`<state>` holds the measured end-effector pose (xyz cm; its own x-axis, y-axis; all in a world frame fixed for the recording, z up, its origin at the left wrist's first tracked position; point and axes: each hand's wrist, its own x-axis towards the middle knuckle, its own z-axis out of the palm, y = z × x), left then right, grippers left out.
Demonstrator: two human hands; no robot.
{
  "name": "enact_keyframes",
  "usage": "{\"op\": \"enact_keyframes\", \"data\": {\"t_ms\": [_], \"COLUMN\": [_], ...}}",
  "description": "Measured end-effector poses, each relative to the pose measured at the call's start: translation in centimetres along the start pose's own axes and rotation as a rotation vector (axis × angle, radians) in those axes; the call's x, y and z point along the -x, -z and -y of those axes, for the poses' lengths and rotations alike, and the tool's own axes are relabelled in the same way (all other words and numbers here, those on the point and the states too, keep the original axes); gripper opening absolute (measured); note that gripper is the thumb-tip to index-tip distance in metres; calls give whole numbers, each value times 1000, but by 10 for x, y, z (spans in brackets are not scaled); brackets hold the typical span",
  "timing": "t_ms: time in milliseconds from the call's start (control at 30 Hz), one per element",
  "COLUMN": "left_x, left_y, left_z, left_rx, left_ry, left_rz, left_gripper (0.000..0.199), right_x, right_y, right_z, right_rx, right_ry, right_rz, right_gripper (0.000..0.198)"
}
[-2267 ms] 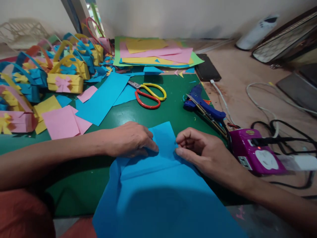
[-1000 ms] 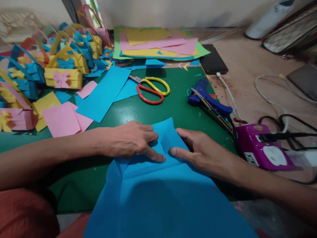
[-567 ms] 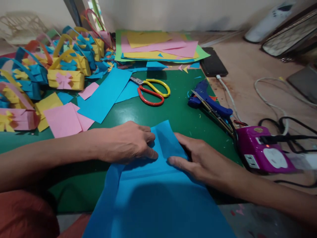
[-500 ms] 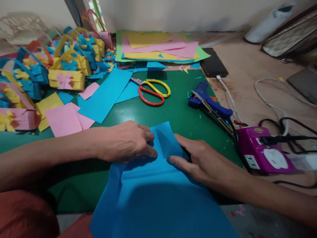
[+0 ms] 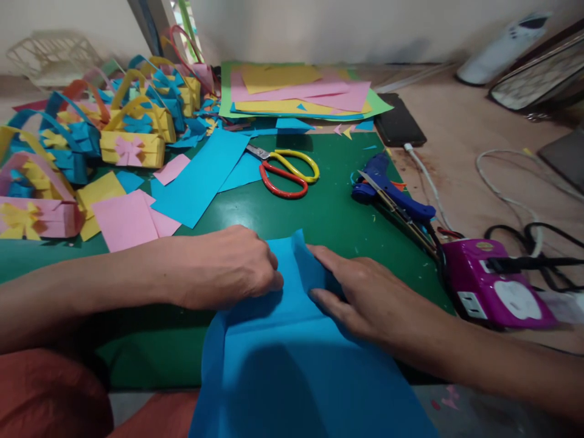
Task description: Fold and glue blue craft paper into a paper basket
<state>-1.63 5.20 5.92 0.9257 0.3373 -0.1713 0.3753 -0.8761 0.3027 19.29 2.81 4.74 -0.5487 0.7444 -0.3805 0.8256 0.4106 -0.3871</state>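
A large sheet of blue paper (image 5: 292, 371) with crease lines lies on the green table and hangs over its near edge. My left hand (image 5: 237, 271) is closed, its fingers curled and pressed on the paper's far left part; the fingertips are mostly hidden. At the far right corner, my right hand (image 5: 351, 286) holds a raised flap of the same sheet between thumb and fingers. Beyond the hands rest scissors (image 5: 292, 176) with one red and one yellow handle. Blue paper strips (image 5: 205, 179) and pink paper pieces (image 5: 125, 219) lie to the left of them.
Several small paper baskets (image 5: 132, 146) with handles and bows crowd the left side. Coloured sheets (image 5: 301, 91) are stacked at the back, near a black phone (image 5: 401, 118). To the right are a blue glue gun (image 5: 396, 191), a purple power socket box (image 5: 495, 283) and cables.
The corner flap, which lay folded over flatter, now stands up more steeply. My left fingers have curled in. The whole view has shifted slightly.
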Motion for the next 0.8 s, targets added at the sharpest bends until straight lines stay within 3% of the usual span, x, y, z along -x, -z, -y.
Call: {"op": "enact_keyframes", "data": {"t_ms": [100,167,267,500,633,800], "left_x": [1,1,1,1,-2,-7], "left_y": [2,3,4,4,0,-5], "left_z": [-3,-4,-8,-20,-18,-2], "left_rx": [-58,-80,-104,-154,-107,245], "left_ry": [-32,-18,-11,-5,71,379], "left_rz": [152,164,182,232,125,-124], "left_gripper": [10,10,12,9,5,30], "right_x": [3,5,4,-11,-16,-16], "right_y": [-6,-8,-9,0,6,7], "right_z": [0,1,2,10,14,12], "right_rx": [110,107,82,186,218,202], "right_ry": [64,129,199,136,83,61], "right_rz": [-148,-190,-165,-51,15,49], "right_gripper": [49,33,8,11,11,12]}}
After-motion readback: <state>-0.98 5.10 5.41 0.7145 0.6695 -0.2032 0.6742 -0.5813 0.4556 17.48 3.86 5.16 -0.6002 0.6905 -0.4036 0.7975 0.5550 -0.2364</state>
